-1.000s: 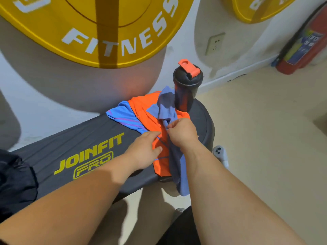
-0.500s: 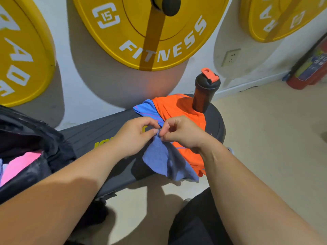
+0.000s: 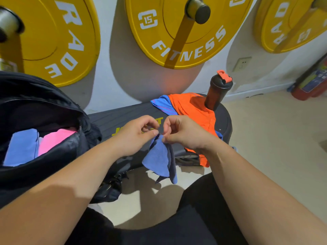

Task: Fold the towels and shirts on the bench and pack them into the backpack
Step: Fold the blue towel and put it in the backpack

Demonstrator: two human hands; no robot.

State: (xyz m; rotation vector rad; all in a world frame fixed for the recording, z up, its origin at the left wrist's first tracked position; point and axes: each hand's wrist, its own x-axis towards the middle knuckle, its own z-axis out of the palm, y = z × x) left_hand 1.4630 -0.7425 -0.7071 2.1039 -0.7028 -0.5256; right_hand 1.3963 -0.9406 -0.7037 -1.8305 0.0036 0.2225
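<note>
A small blue towel (image 3: 159,160) hangs in front of the black bench (image 3: 123,115), pinched at its top edge by my left hand (image 3: 136,133) and my right hand (image 3: 184,133), fingertips almost touching. Further along the bench lies an orange shirt (image 3: 194,110) over a blue striped shirt (image 3: 162,103). The black backpack (image 3: 44,156) stands open at the left, with a folded blue cloth (image 3: 23,147) and a pink cloth (image 3: 54,138) inside it.
A dark shaker bottle (image 3: 219,91) with an orange cap stands on the far end of the bench, on the orange shirt. Yellow weight plates (image 3: 177,29) hang on the wall behind. A red fire extinguisher (image 3: 311,85) lies at the right wall. My dark-clothed legs are below.
The blue towel has been lifted off the orange shirt and carried left towards the bench's middle. Both hands have closed in on its top edge. The view swung left, showing the open backpack.
</note>
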